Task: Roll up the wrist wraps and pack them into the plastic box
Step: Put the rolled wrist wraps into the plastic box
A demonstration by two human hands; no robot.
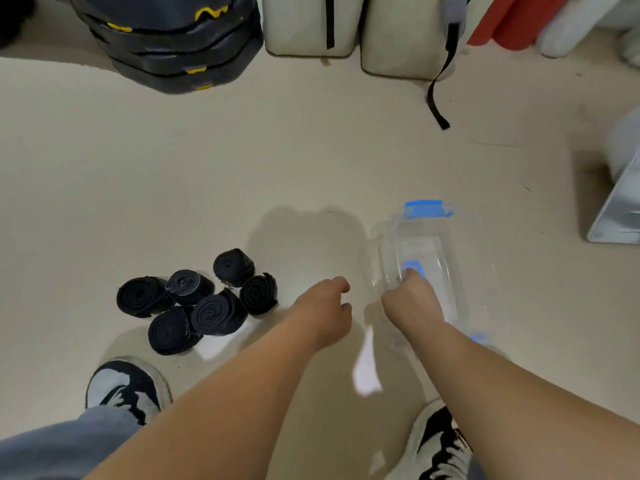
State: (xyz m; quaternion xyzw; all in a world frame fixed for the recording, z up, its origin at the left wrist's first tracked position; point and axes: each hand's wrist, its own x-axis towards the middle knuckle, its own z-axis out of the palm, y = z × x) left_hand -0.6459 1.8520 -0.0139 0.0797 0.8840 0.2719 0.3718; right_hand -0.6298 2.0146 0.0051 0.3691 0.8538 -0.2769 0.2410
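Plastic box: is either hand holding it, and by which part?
The right hand grips the plastic box at its near end, fingers on a blue clip. The left hand holds nothing.

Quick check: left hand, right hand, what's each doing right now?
Left hand: closed, fingers curled, nothing visible in it.
Right hand: gripping the clear plastic box at its near end.

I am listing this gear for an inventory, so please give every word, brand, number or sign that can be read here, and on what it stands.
No text here can be read.
Yellow marks on the stacked black pads: wavy logo shapes, no legible letters.
Pale label on the plastic box: too blurred to read.
Shoes: black and white pattern only, no words.
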